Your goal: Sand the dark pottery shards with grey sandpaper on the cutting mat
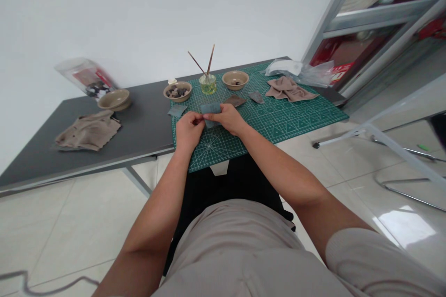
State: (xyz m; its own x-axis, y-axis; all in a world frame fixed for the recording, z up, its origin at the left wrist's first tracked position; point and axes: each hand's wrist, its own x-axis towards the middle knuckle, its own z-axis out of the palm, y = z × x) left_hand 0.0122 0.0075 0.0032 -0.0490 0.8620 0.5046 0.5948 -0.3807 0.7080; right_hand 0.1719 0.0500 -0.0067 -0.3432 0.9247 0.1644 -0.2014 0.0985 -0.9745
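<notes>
As both hands came together over the green mat (265, 125), near its front edge, the head view had all the action in one tight spot. Right hand (230, 119) first: thumb on the near side, fingers behind, closed on the grey sheet (211, 107). Left hand (187, 131), right alongside: thumb and finger drawn close together at the sheet's left side, and whether they had hold of some small piece or the sheet's own edge, I couldn't tell.

Handling it well, I judged, called for a light, even pinch: right thumb flat so the thin sheet didn't crease or skid, left fingertips just firm enough to steady whatever was between them, knuckles out of the way. Too hard a squeeze could have buckled the sheet; too loose, and anything small might have popped free. Short, gentle movements looked best, with both wrists low and steady.

And where did the sheet lie? Its upper part stood out past my right thumb, toward the far side, while a lower part showed beneath the thumb, between the two hands. Just beyond my right fingers lay a brown piece (239, 100); farther off stood a glass jar (208, 87) with two thin sticks, between the bowl of dark pieces (177, 99) and another bowl (235, 87). A smaller grey piece (177, 111) lay flat beyond my left hand.
</notes>
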